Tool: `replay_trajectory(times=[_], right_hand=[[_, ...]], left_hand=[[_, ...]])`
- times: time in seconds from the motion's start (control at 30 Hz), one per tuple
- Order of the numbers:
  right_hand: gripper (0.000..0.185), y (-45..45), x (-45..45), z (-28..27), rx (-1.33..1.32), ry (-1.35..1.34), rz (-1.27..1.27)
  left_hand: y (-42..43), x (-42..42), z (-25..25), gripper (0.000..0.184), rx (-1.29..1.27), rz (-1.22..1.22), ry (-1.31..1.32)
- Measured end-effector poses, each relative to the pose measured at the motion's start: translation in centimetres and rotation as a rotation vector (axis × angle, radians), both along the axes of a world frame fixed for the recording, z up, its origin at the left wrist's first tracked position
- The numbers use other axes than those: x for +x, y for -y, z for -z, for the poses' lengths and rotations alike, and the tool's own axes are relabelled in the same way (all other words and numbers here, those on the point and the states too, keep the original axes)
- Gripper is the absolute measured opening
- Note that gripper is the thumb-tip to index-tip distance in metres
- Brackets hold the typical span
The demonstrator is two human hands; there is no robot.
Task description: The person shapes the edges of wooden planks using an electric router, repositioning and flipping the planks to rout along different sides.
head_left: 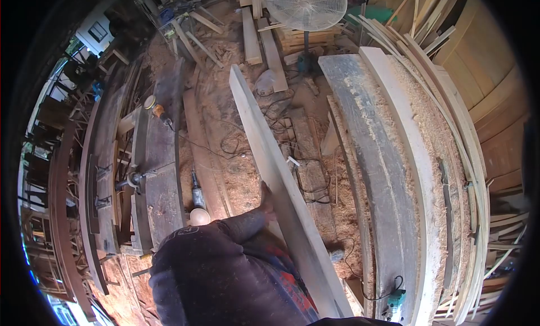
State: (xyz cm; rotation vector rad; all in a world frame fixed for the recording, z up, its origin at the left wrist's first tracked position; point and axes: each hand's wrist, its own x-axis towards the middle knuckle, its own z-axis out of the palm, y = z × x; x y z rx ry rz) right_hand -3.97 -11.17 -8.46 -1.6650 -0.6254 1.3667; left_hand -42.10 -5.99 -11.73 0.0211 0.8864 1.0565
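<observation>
A long, pale wooden plank (275, 168) runs slantwise through the middle of the view, from the far floor down to the bottom edge near my body. My left hand (267, 203) grips its left edge about halfway along, with the fingers partly hidden behind the wood. A dark sleeve covers my left arm (239, 227). At the bottom edge, a bit of dark cloth shows beside the plank's near end. My right hand is out of sight.
To the right, a sawdust-covered workbench (388, 174) bears another pale board (402, 118) and a green power tool (396, 303). On the left bench (163, 135) lies an orange-bodied tool (160, 112). Cables (230, 149) cross the shavings-covered floor. A fan (306, 8) stands beyond.
</observation>
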Motion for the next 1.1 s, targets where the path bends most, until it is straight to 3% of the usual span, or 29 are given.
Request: replay_trajectory(times=[0.1,0.2,0.23,0.27,0.33,0.43,0.53,0.63,0.77,0.93,1.1], right_hand=[[0.043,-3.1,-5.3,-0.3,-0.002,0.011,0.026],[0.044,-5.5,-9.6,-0.1,0.007,0.008,0.021],[0.044,-6.4,-10.8,0.1,0.006,0.007,0.019],[0.044,-7.3,-11.9,0.3,0.004,-0.003,0.02],[0.045,-8.2,-13.8,0.7,-0.014,-0.012,0.043],[0.045,-10.4,-15.9,1.5,-0.007,-0.022,0.05],[0.046,-13.3,-18.1,2.5,-0.009,-0.029,0.051],[0.047,-16.5,-20.8,3.3,-0.026,-0.034,0.049],[0.048,-23.3,-24.8,4.3,-0.051,-0.019,0.051],[0.05,-34.4,-29.5,6.7,-0.104,-0.012,0.044],[0.051,-45.6,-34.0,7.1,-0.121,-0.018,0.02]], left_hand=[[-4.3,-4.7,0.5,0.095,-0.111,-0.067,-0.101],[-5.6,-9.2,-2.0,0.09,0.06,0.012,0.246],[-6.9,-9.5,-3.9,0.097,0.181,0.005,0.264],[-7.6,-12.2,2.3,0.102,0.123,0.037,0.165],[-7.9,-14.1,5.9,0.102,-0.003,-0.05,0.039],[-10.7,-14.8,0.7,0.102,0.06,0.038,0.102],[-12.6,-17.0,3.0,0.097,0.047,0.019,0.071],[-17.2,-18.5,4.6,0.102,0.072,0.02,-0.046],[-25.1,-21.1,6.4,0.099,0.053,-0.027,0.01],[-37.6,-24.9,9.3,0.098,-0.069,-0.167,-0.079],[-47.3,-30.3,10.2,0.097,-0.175,-0.151,-0.079]])
